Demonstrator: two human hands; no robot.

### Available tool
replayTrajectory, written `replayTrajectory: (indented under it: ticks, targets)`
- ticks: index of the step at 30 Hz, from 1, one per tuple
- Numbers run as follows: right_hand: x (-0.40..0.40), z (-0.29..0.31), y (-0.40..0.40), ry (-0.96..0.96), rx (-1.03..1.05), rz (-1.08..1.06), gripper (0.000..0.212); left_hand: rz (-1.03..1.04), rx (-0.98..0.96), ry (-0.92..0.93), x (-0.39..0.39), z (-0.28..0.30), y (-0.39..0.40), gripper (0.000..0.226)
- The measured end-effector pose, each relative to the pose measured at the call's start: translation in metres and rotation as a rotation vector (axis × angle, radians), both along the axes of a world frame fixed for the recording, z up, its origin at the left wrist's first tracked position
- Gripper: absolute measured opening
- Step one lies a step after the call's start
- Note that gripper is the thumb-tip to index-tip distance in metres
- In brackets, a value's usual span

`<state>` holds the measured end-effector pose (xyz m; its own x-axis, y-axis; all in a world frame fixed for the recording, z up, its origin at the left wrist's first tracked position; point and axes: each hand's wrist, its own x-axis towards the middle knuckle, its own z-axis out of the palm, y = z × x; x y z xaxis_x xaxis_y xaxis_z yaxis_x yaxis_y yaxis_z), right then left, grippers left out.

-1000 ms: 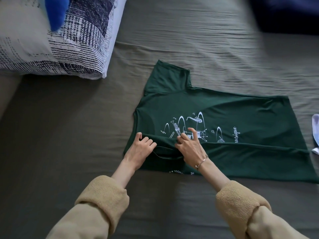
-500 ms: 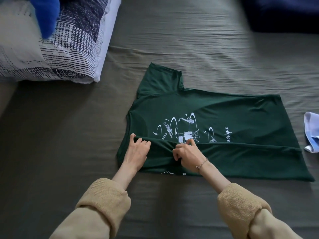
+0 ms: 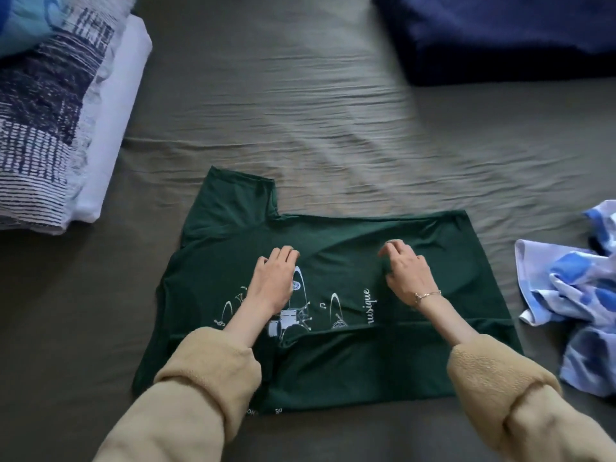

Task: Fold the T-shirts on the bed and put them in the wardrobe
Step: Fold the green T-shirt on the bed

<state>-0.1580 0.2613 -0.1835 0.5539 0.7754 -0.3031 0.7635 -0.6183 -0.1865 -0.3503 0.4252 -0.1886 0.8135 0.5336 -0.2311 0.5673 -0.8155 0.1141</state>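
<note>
A dark green T-shirt (image 3: 333, 248) with a white music print lies flat on the grey-green bed sheet (image 3: 333, 121), collar to the left. Its near long side is folded over towards the middle, and one sleeve sticks out at the far left. My left hand (image 3: 273, 281) rests palm down on the print near the chest. My right hand (image 3: 408, 275) lies on the shirt's middle, fingers loosely bent on the cloth and a thin bracelet on the wrist. Both hands are blurred. Beige sleeves cover my forearms.
A crumpled blue-and-white patterned garment (image 3: 573, 295) lies at the right edge, close to the shirt's hem. Dark navy fabric (image 3: 500, 35) lies at the far right. A folded navy-and-white patterned duvet (image 3: 50, 135) sits at the far left.
Both hands left the folded near edge and moved forward onto the shirt's middle, spreading apart. The view came closer and shifted right, showing more of the blue-and-white garment.
</note>
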Motion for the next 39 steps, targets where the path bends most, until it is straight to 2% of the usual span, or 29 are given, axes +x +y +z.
replayTrajectory:
  ticks: [5,7,10,12,15,18,21,24,26,28,31,36,39]
  targets:
    - [0.074,0.0,-0.001,0.057,-0.082,-0.088,0.065,-0.038,-0.003,0.146,0.05,-0.01,0.021,0.075]
    - [0.092,-0.002,0.002,0.015,-0.101,-0.071,0.068,-0.027,0.002,0.192,0.062,-0.012,0.029,0.08]
    - [0.108,-0.006,0.007,-0.068,-0.113,-0.06,0.06,-0.055,0.095,0.256,0.074,-0.014,0.036,0.082]
    - [0.11,-0.008,0.008,-0.123,-0.104,-0.055,0.045,-0.062,0.185,0.279,0.077,-0.013,0.041,0.081]
    - [0.109,-0.01,0.001,-0.238,-0.128,-0.033,0.021,-0.133,0.295,0.278,0.081,-0.011,0.045,0.059]
    - [0.1,-0.004,-0.011,-0.402,-0.153,-0.012,0.013,-0.183,0.353,0.293,0.075,-0.004,0.045,0.034]
    - [0.086,0.005,-0.024,-0.613,-0.198,0.046,0.013,-0.218,0.438,0.354,0.06,0.004,0.043,0.018]
    - [0.071,0.008,-0.042,-0.736,-0.163,0.132,0.019,-0.267,0.457,0.43,0.038,0.013,0.033,0.014]
    - [0.063,0.01,-0.05,-0.736,-0.215,0.127,0.018,-0.333,0.448,0.46,0.025,0.016,0.022,0.015]
    - [0.054,0.009,-0.059,-0.624,-0.309,0.107,0.016,-0.396,0.427,0.487,0.01,0.019,0.007,0.016]
    - [0.046,0.002,-0.079,-0.472,-0.347,0.046,0.029,-0.418,0.367,0.498,-0.012,0.017,-0.014,0.021]
    - [0.029,0.004,-0.108,-0.437,-0.314,-0.008,0.032,-0.455,0.332,0.491,-0.043,0.012,-0.046,0.023]
    - [0.024,0.002,-0.12,-0.439,-0.332,-0.022,0.033,-0.397,0.306,0.487,-0.053,0.007,-0.062,0.026]
